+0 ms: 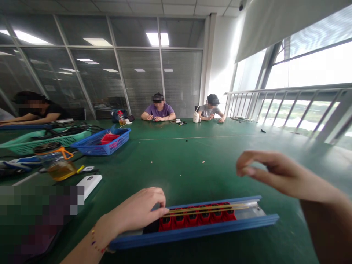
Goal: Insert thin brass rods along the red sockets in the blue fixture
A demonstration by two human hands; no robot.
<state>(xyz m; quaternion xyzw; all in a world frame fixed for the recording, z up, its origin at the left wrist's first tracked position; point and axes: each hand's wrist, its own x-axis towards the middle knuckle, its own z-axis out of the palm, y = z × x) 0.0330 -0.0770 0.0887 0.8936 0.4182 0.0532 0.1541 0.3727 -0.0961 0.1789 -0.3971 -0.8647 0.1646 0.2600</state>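
Observation:
A long tray with blue side rails (pixel 198 231) lies near me on the green table. Inside it sits a row of red holders (pixel 192 220) with dark centres, and thin yellowish sticks (pixel 206 209) run lengthwise above them. My left hand (pixel 143 209) rests over the tray's left part, thumb and fingers bent together at the left ends of the sticks; what they grip is too small to tell. My right hand (pixel 268 170) is raised above the table beyond the tray's right end, its fingers curled in with the thumb near their tips. Whether anything is between them cannot be made out.
At the left are a green basket (pixel 55 139) with cables, a blue basket (pixel 96 145) holding a red box, a jar of amber liquid (pixel 59 167) and a white power bank (pixel 89 185). Several people sit around the table's far and left edges.

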